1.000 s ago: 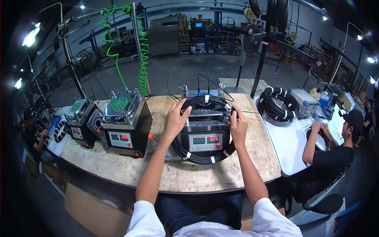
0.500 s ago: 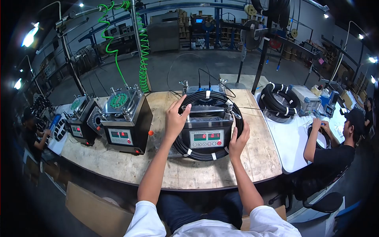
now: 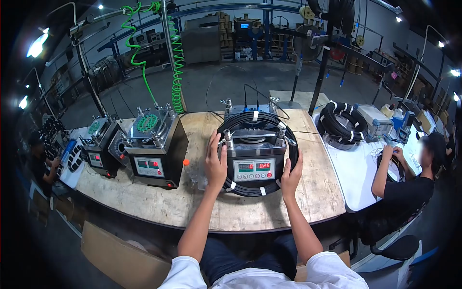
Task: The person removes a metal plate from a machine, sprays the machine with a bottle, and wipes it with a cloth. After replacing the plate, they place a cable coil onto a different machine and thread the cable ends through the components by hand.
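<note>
A coil of black cable, bound with several white ties, stands around the front of a polishing machine with red digits on its panel. My left hand grips the coil's left side, fingers pointing up. On the opposite side, my right hand holds the coil with its thumb on the near face. The far parts of the fingers are hidden behind the cable. Metal clamp posts of the machine show inside the ring, and a thin cable runs off to the right.
Two similar machines, one nearer and one farther, stand at left. An orange cap sits beside the nearer one. At right, another black coil lies on a white table, where a co-worker handles cable. Green air hoses hang behind.
My left hand has moved down from the coil's upper left to its left side. My right hand stays on the coil. Digits on the middle machine's and its left neighbour's panels differ.
</note>
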`<state>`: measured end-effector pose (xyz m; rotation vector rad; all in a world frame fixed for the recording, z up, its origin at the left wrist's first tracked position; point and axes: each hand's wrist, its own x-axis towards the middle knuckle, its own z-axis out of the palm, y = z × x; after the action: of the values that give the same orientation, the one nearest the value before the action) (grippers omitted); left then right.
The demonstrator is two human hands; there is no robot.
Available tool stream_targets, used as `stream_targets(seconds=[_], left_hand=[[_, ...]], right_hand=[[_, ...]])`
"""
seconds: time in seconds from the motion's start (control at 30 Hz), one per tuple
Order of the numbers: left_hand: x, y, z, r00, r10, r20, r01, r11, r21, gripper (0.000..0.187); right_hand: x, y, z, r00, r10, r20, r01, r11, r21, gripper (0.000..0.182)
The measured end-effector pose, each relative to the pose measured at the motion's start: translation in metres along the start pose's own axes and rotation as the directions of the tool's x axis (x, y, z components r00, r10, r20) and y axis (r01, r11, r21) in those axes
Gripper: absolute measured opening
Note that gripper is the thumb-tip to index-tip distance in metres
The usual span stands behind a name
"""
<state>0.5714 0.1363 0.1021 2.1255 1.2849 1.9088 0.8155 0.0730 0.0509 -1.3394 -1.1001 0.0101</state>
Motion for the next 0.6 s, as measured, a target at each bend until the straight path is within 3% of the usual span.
stream_targets(seconds=[0.3, 0.4, 0.6], left_hand=[[-0.046, -0.012, 0.003, 0.999, -0.022, -0.038, 0.023, 1.0, 0.014, 0.062], [-0.056, -0.006, 0.004, 0.993, -0.097, -0.072, 0.094, 0.995, -0.04, 0.06], [-0.072, -0.004, 0.003, 0.994, -0.104, -0.022, 0.104, 0.995, 0.009, 0.033]], right_hand=[[-0.002, 0.001, -0.003, 1.0, -0.024, 0.01, 0.025, 0.998, -0.057, 0.054], [-0.002, 0.003, -0.001, 1.0, -0.022, 0.009, 0.023, 0.998, -0.057, 0.053], [0.004, 0.006, 0.003, 1.0, -0.013, -0.023, 0.012, 0.998, -0.066, 0.045]])
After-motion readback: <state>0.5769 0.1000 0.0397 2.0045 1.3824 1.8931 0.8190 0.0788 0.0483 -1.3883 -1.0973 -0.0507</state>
